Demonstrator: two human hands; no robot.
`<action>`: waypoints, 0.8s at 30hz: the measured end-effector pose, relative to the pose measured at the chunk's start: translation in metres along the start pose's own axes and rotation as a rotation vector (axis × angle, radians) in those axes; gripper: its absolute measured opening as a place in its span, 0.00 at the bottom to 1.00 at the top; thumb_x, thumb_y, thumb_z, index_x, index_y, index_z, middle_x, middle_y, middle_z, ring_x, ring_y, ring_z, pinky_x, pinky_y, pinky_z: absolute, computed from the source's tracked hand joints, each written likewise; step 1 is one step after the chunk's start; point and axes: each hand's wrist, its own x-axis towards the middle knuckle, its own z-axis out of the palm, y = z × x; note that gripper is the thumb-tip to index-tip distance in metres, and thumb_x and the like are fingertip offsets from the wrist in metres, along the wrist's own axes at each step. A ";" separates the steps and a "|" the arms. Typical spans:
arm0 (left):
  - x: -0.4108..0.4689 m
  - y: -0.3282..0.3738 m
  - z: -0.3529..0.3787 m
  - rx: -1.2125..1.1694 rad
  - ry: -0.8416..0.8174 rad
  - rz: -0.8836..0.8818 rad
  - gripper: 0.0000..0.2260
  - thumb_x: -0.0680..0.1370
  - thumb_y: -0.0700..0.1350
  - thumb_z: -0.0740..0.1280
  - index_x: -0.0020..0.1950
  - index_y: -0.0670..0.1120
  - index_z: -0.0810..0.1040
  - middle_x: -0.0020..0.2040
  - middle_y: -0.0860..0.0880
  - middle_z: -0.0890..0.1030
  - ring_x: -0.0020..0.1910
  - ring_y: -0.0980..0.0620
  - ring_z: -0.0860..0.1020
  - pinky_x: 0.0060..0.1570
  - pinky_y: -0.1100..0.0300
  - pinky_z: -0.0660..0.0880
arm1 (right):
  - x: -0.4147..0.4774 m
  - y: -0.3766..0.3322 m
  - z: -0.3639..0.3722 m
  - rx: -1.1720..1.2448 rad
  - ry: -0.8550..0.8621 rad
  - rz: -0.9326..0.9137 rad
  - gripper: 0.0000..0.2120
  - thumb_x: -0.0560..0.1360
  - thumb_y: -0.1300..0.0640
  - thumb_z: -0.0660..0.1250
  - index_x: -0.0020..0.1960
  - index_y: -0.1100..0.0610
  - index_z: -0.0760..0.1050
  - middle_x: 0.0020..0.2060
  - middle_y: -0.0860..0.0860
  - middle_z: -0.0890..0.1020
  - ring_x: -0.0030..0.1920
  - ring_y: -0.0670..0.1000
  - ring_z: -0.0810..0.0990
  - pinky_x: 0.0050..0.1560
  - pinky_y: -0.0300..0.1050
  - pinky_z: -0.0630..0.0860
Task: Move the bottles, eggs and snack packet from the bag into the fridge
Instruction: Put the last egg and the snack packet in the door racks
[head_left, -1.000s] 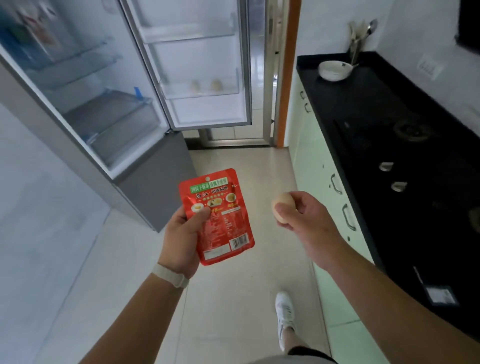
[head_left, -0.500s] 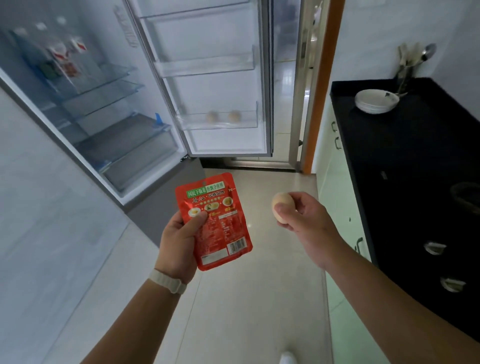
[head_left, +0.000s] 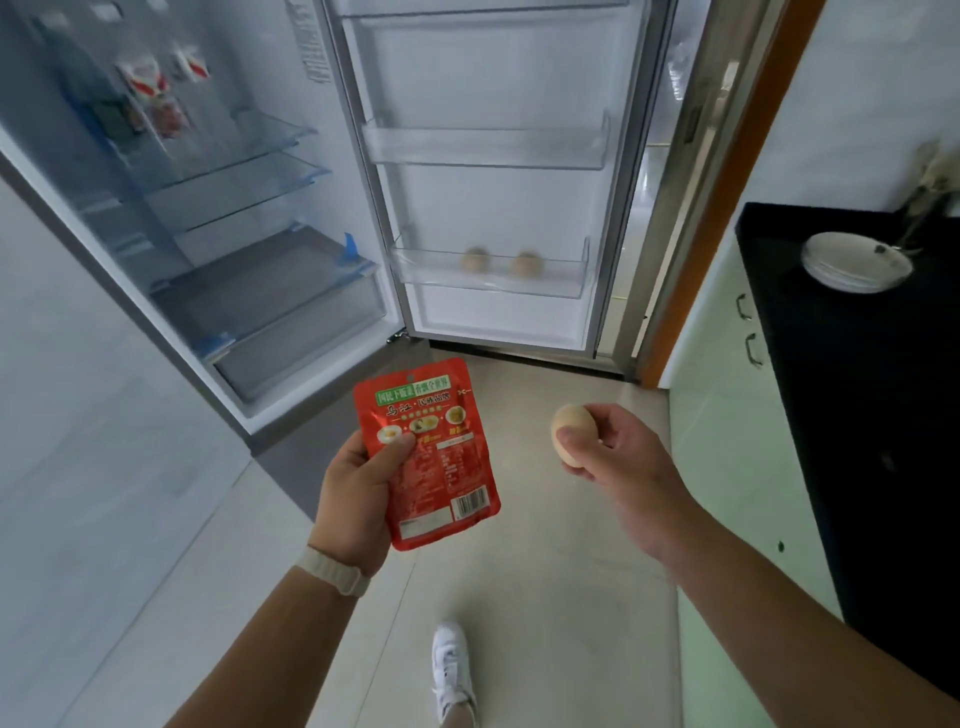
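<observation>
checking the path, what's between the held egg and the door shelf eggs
Only bare floor and the door shelf's clear front wall, seen in the head view.

A stack of white plates (head_left: 857, 265) sits on the black counter (head_left: 857, 415) above pale green cabinets (head_left: 727, 415), beside an orange door frame (head_left: 730, 182); a white shoe (head_left: 454, 670) rests on the tiled floor (head_left: 545, 571)

Left grip (head_left: 358, 499), right grip (head_left: 621, 460): both curled.

blurred fridge packets (head_left: 150, 88), cropped utensils (head_left: 930, 197)
</observation>
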 end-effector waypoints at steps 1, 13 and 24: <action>0.019 0.006 -0.003 -0.010 -0.013 -0.005 0.13 0.81 0.41 0.65 0.65 0.43 0.75 0.57 0.40 0.84 0.53 0.36 0.83 0.54 0.36 0.78 | 0.014 -0.002 0.007 -0.004 0.011 0.000 0.17 0.66 0.46 0.72 0.53 0.51 0.78 0.46 0.52 0.83 0.45 0.51 0.83 0.54 0.55 0.82; 0.205 0.092 -0.029 -0.074 -0.128 -0.011 0.11 0.81 0.41 0.65 0.64 0.44 0.76 0.56 0.42 0.84 0.53 0.37 0.84 0.53 0.36 0.79 | 0.167 -0.049 0.091 -0.067 0.149 -0.025 0.08 0.74 0.57 0.72 0.53 0.51 0.78 0.48 0.54 0.83 0.47 0.53 0.83 0.54 0.52 0.82; 0.292 0.141 -0.024 -0.163 -0.157 0.018 0.11 0.81 0.38 0.64 0.61 0.46 0.78 0.55 0.43 0.85 0.51 0.41 0.85 0.44 0.45 0.83 | 0.253 -0.058 0.112 -0.027 0.194 -0.010 0.09 0.71 0.56 0.74 0.50 0.52 0.80 0.44 0.52 0.84 0.42 0.50 0.82 0.57 0.63 0.79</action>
